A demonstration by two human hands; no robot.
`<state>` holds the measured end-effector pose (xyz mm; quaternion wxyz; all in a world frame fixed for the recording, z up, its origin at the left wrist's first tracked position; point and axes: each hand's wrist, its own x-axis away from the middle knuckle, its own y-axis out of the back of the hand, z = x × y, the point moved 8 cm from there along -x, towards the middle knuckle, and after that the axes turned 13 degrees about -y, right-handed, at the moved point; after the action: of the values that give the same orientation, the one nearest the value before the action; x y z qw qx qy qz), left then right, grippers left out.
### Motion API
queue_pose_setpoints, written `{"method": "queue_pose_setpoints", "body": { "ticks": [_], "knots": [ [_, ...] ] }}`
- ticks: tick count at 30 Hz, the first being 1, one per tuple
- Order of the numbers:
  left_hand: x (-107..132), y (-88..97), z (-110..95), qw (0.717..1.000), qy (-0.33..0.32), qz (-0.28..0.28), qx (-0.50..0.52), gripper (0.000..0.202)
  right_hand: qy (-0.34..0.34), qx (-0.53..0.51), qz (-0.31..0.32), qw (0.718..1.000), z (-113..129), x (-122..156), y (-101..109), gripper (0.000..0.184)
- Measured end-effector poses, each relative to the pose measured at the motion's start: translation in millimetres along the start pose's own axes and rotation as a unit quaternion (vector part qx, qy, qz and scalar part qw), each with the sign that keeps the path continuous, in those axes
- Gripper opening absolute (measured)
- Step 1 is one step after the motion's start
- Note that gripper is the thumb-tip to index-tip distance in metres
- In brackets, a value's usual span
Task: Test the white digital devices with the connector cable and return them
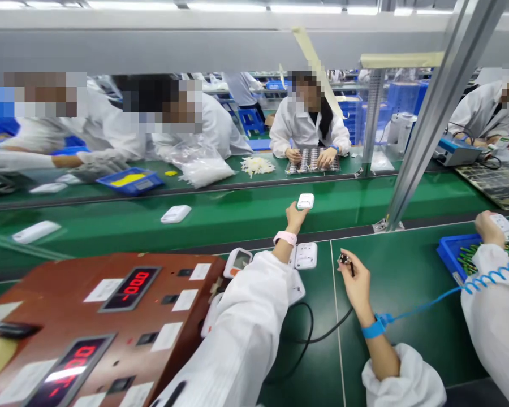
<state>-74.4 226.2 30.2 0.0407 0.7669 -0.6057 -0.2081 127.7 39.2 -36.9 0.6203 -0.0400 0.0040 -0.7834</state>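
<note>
While the conveyor belt (237, 215) carries white units past, here's the lineup left to right:

- red tester box (97, 322) with lit displays sits well to the left of both hands on the table (407, 294)
- left hand (296, 216) is stretched out over the belt, fingers (302, 210) pinching the near edge of a small white device (306, 200). Looks like light, rigid, smooth plastic, so gripping it by the side edges seems safest
- another white unit (306, 255) lies just beside that wrist
- right hand (356, 280) is clenched around a small black probe (346, 260) with its cable trailing back
- a co-worker's blue bin (453, 254) sits far right
</note>
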Motion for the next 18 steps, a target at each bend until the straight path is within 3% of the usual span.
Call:
{"method": "queue_pose_setpoints", "body": {
  "ticks": [2, 5, 8, 10, 14, 18],
  "knots": [
    [15.0, -0.3, -0.3, 0.998, -0.028, 0.056, -0.02, 0.035, -0.003, -0.008, 0.0, 1.0, 3.0, 2.5, 1.6, 0.041],
    [66.1, -3.1, 4.2, 0.982, -0.062, 0.172, -0.047, 0.051, -0.011, -0.033, 0.002, 0.999, 6.2, 6.7, 2.2, 0.042],
    [121.3, 4.0, 13.2, 0.967, -0.078, 0.22, -0.099, 0.08, -0.016, -0.063, -0.006, 0.998, 6.9, 10.1, 2.9, 0.045],
    [142.7, 8.1, 18.9, 0.961, -0.086, 0.23, -0.125, 0.089, -0.022, -0.073, -0.01, 0.997, 6.0, 11.3, 2.9, 0.048],
    [139.0, 14.4, 26.9, 0.963, -0.086, 0.21, -0.143, 0.086, -0.035, -0.084, -0.009, 0.996, 3.3, 11.2, 2.8, 0.053],
    [123.5, 22.7, 22.3, 0.981, -0.087, 0.14, -0.099, 0.084, -0.043, -0.085, -0.001, 0.995, 0.3, 9.6, 2.9, 0.056]
  ]
}}
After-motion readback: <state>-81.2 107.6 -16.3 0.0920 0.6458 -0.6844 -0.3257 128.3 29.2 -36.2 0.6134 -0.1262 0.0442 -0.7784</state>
